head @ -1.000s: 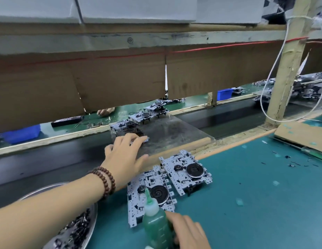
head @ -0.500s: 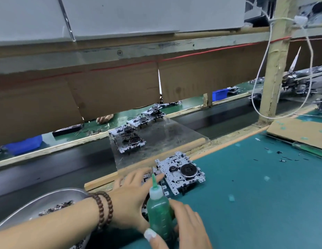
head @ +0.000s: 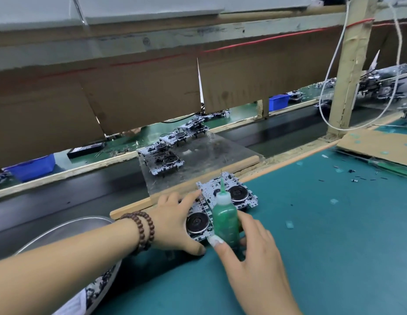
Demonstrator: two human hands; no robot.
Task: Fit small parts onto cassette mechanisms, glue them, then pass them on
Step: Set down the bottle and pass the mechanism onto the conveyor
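At bench front, on the teal mat [head: 311,235]:

Right hand [head: 254,253]: curled round the green glue bottle [head: 226,220], thumb on its near side, nozzle upright.

Left hand [head: 175,223]: fingers spread and fairly straight, lying on the near mechanism [head: 198,221], thumb at its near edge; beaded bracelet [head: 141,230] at the wrist. Whether it presses or only rests, cannot tell.

Far mechanism [head: 239,193]: just beyond the near one, touching or nearly so, partly behind the bottle.

Handling, judged: thin perforated metal plates, light and stiff, with small fragile parts on top and a dark flywheel each. Best taken by the plate edges, clear of the wheel and any fresh glue.

Metal bowl [head: 61,233] of small parts: at left, under the forearm.

Clear sheet [head: 209,155]: bridges the belt; two finished mechanisms [head: 162,158] sit at its left, more in a row behind.

Change from half a second earlier: bottle raised slightly and shifted right; left hand drawn back, baring the near flywheel. A second earlier that hand was out on the sheet.
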